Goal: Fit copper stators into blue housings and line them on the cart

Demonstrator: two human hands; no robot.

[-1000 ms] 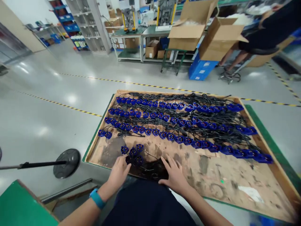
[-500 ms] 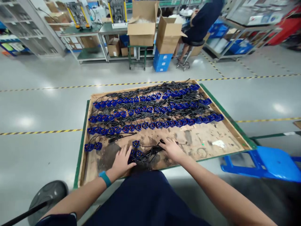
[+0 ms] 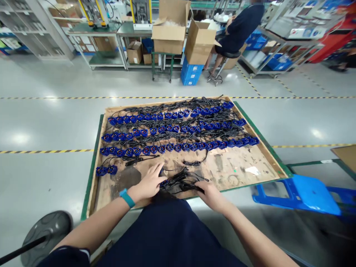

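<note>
At the wooden tray's seven o'clock, the left hand lay open, palm down, thumb spread, against blue connectors. Toward five, the right hand curled closed on black cables, forearm slanting to four.

In a shallow rectangular wooden tray, a tangle of black cables lay between the left hand and the right hand. Three rows of rounded blue plastic connectors ran beyond both — right of the hands stood a blue plastic stool.
</note>
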